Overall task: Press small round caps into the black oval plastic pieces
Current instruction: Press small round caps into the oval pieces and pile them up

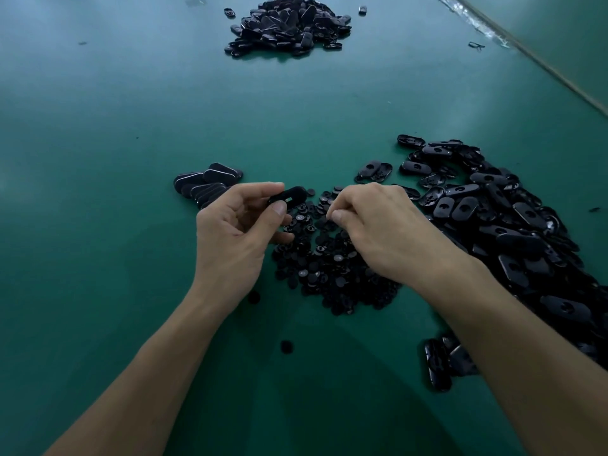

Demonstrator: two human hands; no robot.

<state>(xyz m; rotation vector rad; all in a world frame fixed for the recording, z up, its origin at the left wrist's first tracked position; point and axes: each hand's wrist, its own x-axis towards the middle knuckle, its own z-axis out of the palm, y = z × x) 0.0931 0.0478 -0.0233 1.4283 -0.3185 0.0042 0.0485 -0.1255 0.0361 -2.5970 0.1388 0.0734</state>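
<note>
Just beyond the left hand's knuckles lies a short row of oval pieces (207, 184), probably finished ones set aside. The left hand (237, 232) pinches one black oval piece (288, 195) between thumb and fingertips, clear of the green table (98, 159), a small opening showing, seemingly ready for a cap. Between the hands spreads the pile of small round caps (329, 268), in easy reach. The right hand (371, 225) has thumb and forefinger drawn together down in that pile; whether they hold a cap cannot be told. Outside the right hand sprawls the heap of oval pieces (500, 218), likely unfilled stock.

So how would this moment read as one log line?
left hand: holds oval piece | right hand: fingertips pinched over cap pile | hole: empty
</note>
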